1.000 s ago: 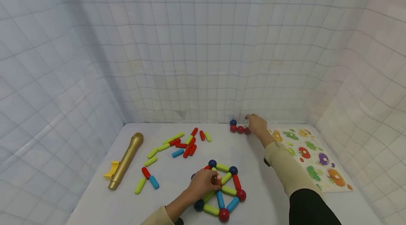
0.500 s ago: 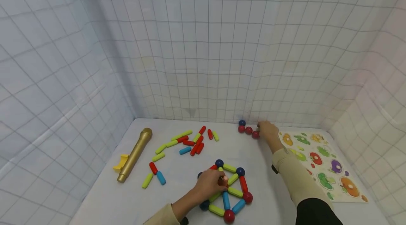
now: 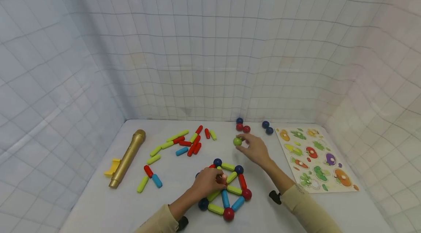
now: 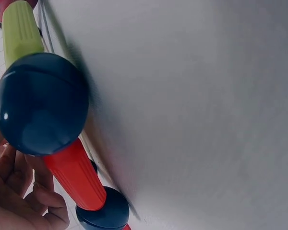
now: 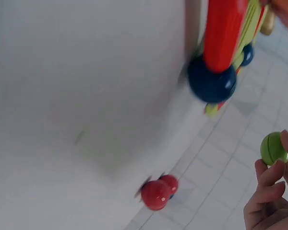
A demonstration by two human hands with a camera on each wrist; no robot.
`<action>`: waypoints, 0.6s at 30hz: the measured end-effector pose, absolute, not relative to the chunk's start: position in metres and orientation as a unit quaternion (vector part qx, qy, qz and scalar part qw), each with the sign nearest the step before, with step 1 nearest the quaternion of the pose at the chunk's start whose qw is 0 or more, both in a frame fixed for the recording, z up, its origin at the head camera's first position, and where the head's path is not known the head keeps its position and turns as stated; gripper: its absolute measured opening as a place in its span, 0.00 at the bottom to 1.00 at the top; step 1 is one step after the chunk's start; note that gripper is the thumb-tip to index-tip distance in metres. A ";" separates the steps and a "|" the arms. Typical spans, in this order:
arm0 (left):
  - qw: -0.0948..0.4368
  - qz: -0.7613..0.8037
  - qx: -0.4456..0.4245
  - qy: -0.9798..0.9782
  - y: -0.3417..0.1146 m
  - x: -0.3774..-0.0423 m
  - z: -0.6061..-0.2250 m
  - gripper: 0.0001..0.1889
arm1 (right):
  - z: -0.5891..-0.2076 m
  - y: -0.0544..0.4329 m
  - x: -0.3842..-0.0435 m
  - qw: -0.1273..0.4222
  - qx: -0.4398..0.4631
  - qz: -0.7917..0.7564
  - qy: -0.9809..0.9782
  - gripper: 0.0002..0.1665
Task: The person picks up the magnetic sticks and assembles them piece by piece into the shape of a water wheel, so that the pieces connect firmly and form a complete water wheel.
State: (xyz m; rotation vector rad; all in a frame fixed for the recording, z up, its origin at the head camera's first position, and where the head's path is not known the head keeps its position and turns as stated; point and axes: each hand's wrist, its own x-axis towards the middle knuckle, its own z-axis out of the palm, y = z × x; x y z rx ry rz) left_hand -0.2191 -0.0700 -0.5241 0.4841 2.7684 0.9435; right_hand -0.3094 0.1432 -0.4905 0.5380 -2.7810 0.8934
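Observation:
My left hand (image 3: 207, 183) reaches over the middle of a wheel-shaped frame (image 3: 234, 190) built from magnetic building sticks and balls. Its curled fingers and thumb pinch a reddish piece at the hub, mostly hidden by the hand. In the left wrist view, a dark blue ball (image 4: 41, 103) and a red stick (image 4: 77, 175) of this frame stand in front of the fingers. My right hand (image 3: 256, 149) pinches a green ball (image 3: 237, 141) between thumb and fingertips, raised behind the frame. The right wrist view shows a seam across that green ball (image 5: 274, 148).
Two red balls (image 3: 246, 129) and a blue ball sit at the back, with two more blue balls (image 3: 269, 130) to their right. Loose sticks (image 3: 185, 143) lie left of centre. A gold microphone-shaped toy (image 3: 128, 158) is far left, a vegetable picture board (image 3: 315, 160) far right.
My right hand has come forward and left from the back, now holding the green ball. Only two red balls show in the back row instead of three. My left hand stays at the hub.

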 end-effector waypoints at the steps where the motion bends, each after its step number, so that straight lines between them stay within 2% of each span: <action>1: 0.091 0.321 0.163 0.929 -0.072 -0.220 -0.525 0.14 | -0.488 0.137 -0.297 0.073 0.197 0.324 -0.923 0.23; 5: 0.091 0.324 0.169 0.926 -0.077 -0.221 -0.524 0.14 | -0.482 0.125 -0.259 -0.005 0.243 0.398 -0.885 0.21; 9: 0.078 0.315 0.170 0.930 -0.081 -0.222 -0.520 0.13 | -0.478 0.119 -0.240 -0.058 0.277 0.424 -0.860 0.22; 18: 0.078 0.299 0.169 0.936 -0.078 -0.221 -0.523 0.11 | -0.489 0.118 -0.224 -0.070 0.297 0.410 -0.860 0.22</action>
